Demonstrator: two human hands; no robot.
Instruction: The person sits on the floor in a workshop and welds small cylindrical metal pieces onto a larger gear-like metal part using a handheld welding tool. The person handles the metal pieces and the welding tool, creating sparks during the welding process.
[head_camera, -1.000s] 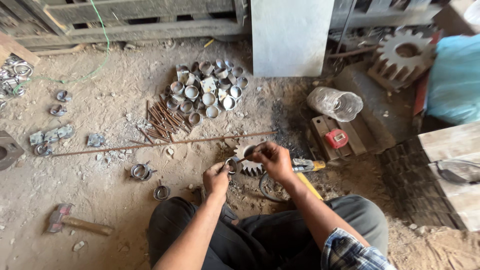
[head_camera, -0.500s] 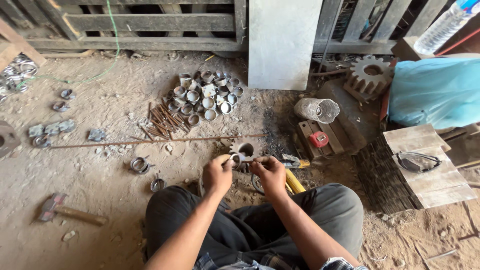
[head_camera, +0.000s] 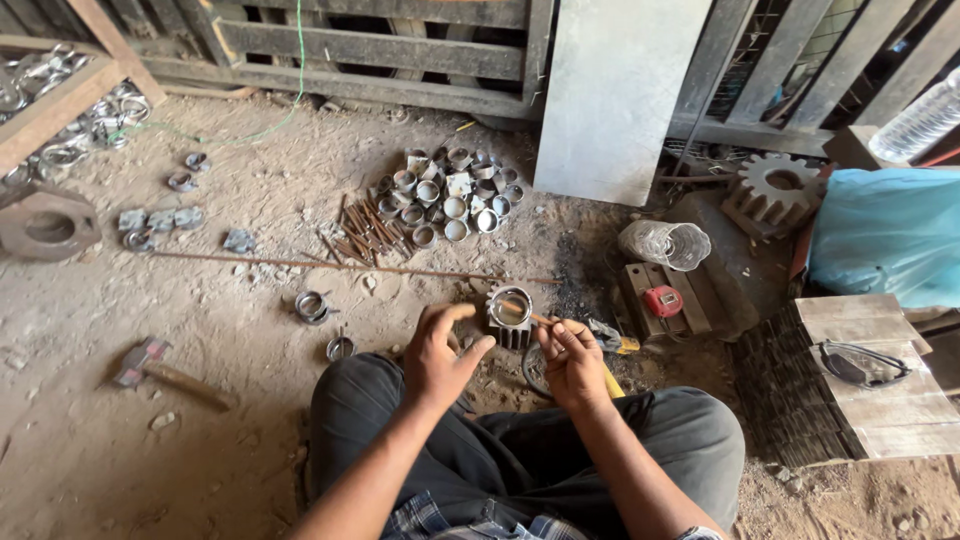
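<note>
a: where's the work?
b: centre of frame, on the dirt floor (head_camera: 150, 460): a metal ring (head_camera: 510, 306) sits on a toothed gear block (head_camera: 508, 330).
a: hands?
b: left hand (head_camera: 440, 350) fingers apart beside it; right hand (head_camera: 572, 358) fingers pinched together on a thin rod (head_camera: 541, 320) at the ring. seating step, i'd judge; steady aim matters.

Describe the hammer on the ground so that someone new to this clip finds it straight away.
Start at the seated person's dark trousers at the bottom of the view and look out past the left knee across the bare dirt. The hammer lies flat there, alone, its dull metal head pointing to the upper left. Its long wooden handle sets it apart from the small metal rings nearer the hands.
</note>
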